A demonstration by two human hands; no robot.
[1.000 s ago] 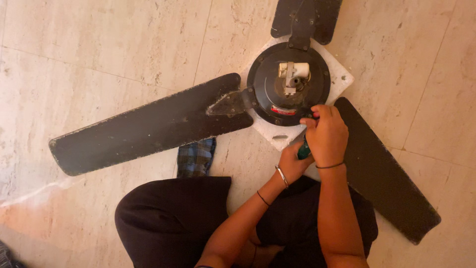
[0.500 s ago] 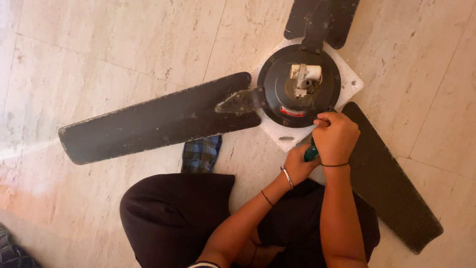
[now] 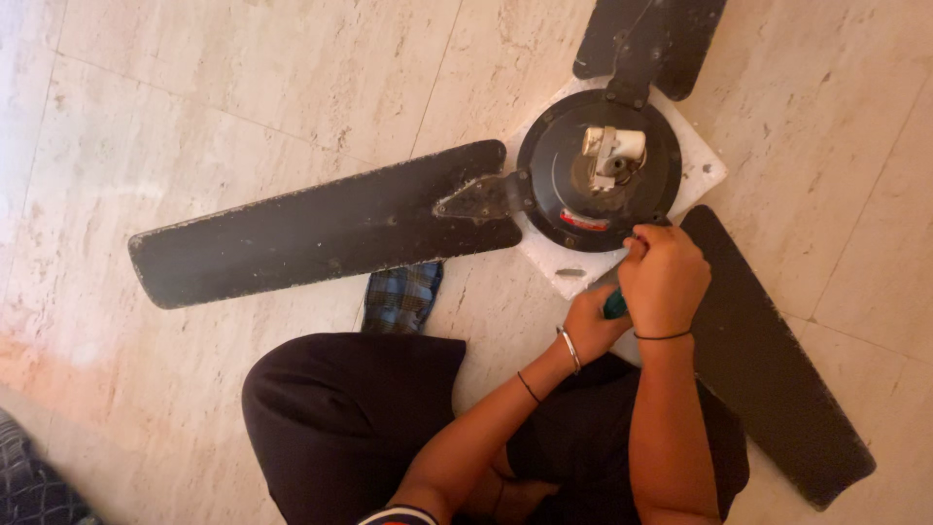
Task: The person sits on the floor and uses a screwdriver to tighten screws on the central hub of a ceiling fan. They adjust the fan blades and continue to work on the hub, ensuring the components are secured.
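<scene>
A black ceiling fan lies on the floor, its round motor housing (image 3: 583, 190) resting on a white square pad (image 3: 708, 167). Three dark blades spread from it: one to the left (image 3: 311, 228), one to the upper right (image 3: 671, 39), one to the lower right (image 3: 773, 360). My right hand (image 3: 666, 277) is closed at the near edge of the housing, by the lower-right blade's bracket. Just beneath it, my left hand (image 3: 591, 326) grips a green-handled tool (image 3: 615, 304), most of which is hidden by both hands.
I sit on a pale marble tile floor (image 3: 243, 97) with my legs in dark trousers (image 3: 350, 418) folded under me. A blue checked cloth (image 3: 403, 297) lies beneath the left blade. A dark patterned object (image 3: 29, 486) shows at the bottom left corner.
The view has drifted, so the fan sits further right and lower in frame. Both hands stay at the near rim of the housing, with only slight shifts.
</scene>
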